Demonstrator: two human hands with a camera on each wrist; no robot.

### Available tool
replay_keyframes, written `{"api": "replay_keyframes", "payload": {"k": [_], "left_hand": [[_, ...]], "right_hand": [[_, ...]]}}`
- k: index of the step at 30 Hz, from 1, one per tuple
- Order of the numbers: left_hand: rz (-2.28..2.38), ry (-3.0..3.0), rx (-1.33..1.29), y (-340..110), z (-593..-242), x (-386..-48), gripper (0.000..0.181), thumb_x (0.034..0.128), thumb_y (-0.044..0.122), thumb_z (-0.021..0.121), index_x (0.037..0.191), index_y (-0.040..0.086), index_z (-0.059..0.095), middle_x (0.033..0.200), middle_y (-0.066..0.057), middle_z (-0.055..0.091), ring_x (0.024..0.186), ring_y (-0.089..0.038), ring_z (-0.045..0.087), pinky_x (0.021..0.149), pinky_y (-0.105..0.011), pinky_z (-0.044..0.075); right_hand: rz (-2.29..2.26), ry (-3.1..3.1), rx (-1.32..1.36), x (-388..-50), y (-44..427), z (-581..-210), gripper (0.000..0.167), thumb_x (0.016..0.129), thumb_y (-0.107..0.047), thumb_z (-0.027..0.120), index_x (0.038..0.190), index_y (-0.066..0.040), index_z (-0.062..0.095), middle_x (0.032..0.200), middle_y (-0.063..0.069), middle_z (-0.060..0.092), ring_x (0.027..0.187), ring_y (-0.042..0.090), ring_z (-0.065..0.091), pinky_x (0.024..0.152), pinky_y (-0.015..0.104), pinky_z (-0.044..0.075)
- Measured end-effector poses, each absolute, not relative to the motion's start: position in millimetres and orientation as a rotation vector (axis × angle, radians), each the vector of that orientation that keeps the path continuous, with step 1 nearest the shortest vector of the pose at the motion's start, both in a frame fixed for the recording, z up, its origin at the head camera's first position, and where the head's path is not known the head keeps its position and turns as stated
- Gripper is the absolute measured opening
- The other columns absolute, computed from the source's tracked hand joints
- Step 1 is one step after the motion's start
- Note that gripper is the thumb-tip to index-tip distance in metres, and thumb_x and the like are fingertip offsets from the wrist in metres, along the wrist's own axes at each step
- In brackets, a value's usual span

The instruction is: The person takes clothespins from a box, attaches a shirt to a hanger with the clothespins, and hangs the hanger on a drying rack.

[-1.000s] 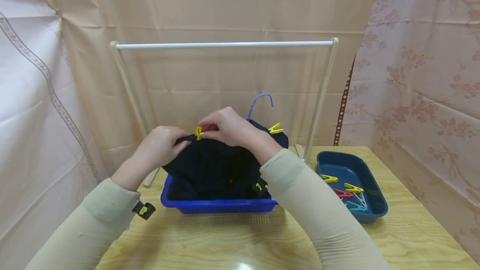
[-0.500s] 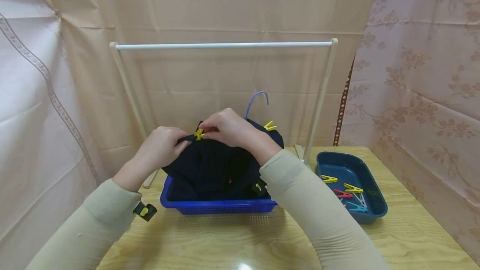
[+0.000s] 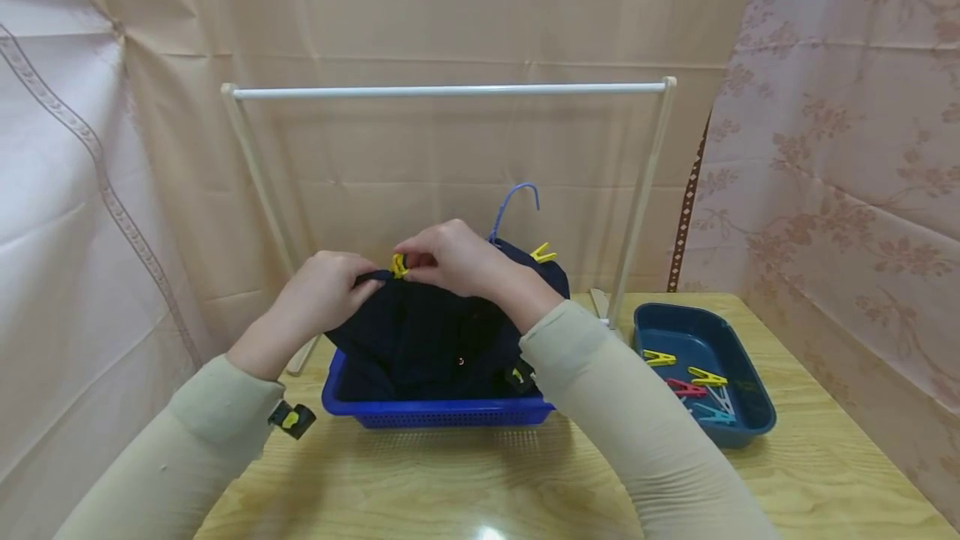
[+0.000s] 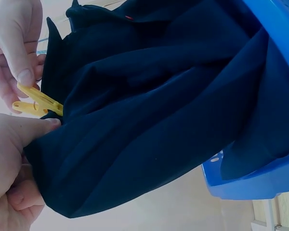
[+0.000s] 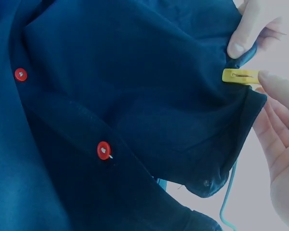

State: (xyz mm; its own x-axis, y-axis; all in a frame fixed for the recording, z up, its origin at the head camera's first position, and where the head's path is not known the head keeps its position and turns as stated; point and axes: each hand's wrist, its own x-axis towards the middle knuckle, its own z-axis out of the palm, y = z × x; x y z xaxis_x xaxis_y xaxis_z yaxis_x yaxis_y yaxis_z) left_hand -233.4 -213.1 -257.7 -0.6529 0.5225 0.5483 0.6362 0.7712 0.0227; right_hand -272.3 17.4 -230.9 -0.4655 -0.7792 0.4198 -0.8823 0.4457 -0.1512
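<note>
Over the last second, the curved blue hanger hook (image 3: 498, 217) and nearby V-shaped yellow plastic clothespin (image 3: 543, 253) shifted slightly toward my left; my right hand (image 3: 459, 258) dropped a little.

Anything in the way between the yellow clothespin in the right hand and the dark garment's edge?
Nothing visible. The right hand pinches the yellow clothespin, its tip right on the dark garment; the left hand grips cloth beside it, not between.

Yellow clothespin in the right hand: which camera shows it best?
Left wrist: both handles of the clothespin and its tip at the cloth show. Head shows it small; right wrist shows one side, its end covered.
</note>
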Motion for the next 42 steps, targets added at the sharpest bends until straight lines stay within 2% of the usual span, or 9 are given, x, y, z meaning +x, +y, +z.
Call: {"api": "replay_keyframes", "payload": {"k": [8, 15, 25, 31, 33, 42], "left_hand": [[-0.293, -2.423, -0.840, -218, -260, -236, 0.008, 0.0896, 0.009, 0.077, 0.083, 0.005, 0.074, 0.075, -0.005, 0.070, 0.065, -0.021, 0.064, 0.065, -0.045, 0.053], [-0.299, -2.438, -0.809, -221, -259, -237, 0.008, 0.0896, 0.009, 0.077, 0.086, 0.003, 0.074, 0.076, -0.007, 0.071, 0.064, -0.021, 0.063, 0.064, -0.045, 0.054], [-0.294, -2.442, -0.794, -227, -258, -237, 0.007, 0.0901, 0.009, 0.076, 0.088, 0.003, 0.075, 0.080, -0.009, 0.072, 0.066, -0.022, 0.066, 0.066, -0.045, 0.055], [-0.299, -2.442, -0.786, -230, -258, -235, 0.006, 0.0904, 0.009, 0.075, 0.088, 0.003, 0.074, 0.080, -0.008, 0.072, 0.067, -0.022, 0.066, 0.065, -0.045, 0.055], [-0.300, -2.450, -0.776, -231, -258, -235, 0.006, 0.0907, 0.009, 0.075, 0.088, 0.004, 0.074, 0.080, -0.008, 0.072, 0.066, -0.021, 0.065, 0.065, -0.045, 0.055], [-0.304, -2.464, -0.745, -233, -255, -231, 0.006, 0.0918, 0.010, 0.075, 0.090, 0.004, 0.075, 0.082, -0.008, 0.073, 0.068, -0.022, 0.065, 0.066, -0.045, 0.055]], "right_hand": [[0.608, -2.459, 1.388, -268, 24, -227, 0.040, 0.094, -0.019, 0.076, 0.131, -0.007, 0.069, 0.102, 0.002, 0.074, 0.087, 0.008, 0.067, 0.082, 0.019, 0.053], [0.770, -2.355, 1.408, -266, 40, -222, 0.039, 0.091, -0.017, 0.079, 0.127, -0.004, 0.071, 0.102, 0.005, 0.075, 0.087, 0.011, 0.070, 0.082, 0.026, 0.057], [0.852, -2.248, 1.397, -262, 62, -216, 0.039, 0.088, -0.016, 0.082, 0.123, -0.003, 0.072, 0.104, 0.009, 0.076, 0.088, 0.012, 0.072, 0.077, 0.027, 0.058], [0.906, -2.110, 1.422, -264, 77, -214, 0.043, 0.084, -0.013, 0.085, 0.123, -0.002, 0.071, 0.114, 0.008, 0.074, 0.090, 0.010, 0.072, 0.071, 0.031, 0.059], [0.916, -2.073, 1.418, -264, 83, -213, 0.044, 0.083, -0.012, 0.086, 0.123, -0.002, 0.071, 0.116, 0.008, 0.073, 0.091, 0.010, 0.072, 0.070, 0.029, 0.059], [1.084, -2.083, 1.338, -258, 113, -207, 0.044, 0.085, -0.005, 0.083, 0.127, -0.002, 0.070, 0.117, 0.011, 0.071, 0.097, 0.018, 0.072, 0.077, 0.035, 0.060]]}}
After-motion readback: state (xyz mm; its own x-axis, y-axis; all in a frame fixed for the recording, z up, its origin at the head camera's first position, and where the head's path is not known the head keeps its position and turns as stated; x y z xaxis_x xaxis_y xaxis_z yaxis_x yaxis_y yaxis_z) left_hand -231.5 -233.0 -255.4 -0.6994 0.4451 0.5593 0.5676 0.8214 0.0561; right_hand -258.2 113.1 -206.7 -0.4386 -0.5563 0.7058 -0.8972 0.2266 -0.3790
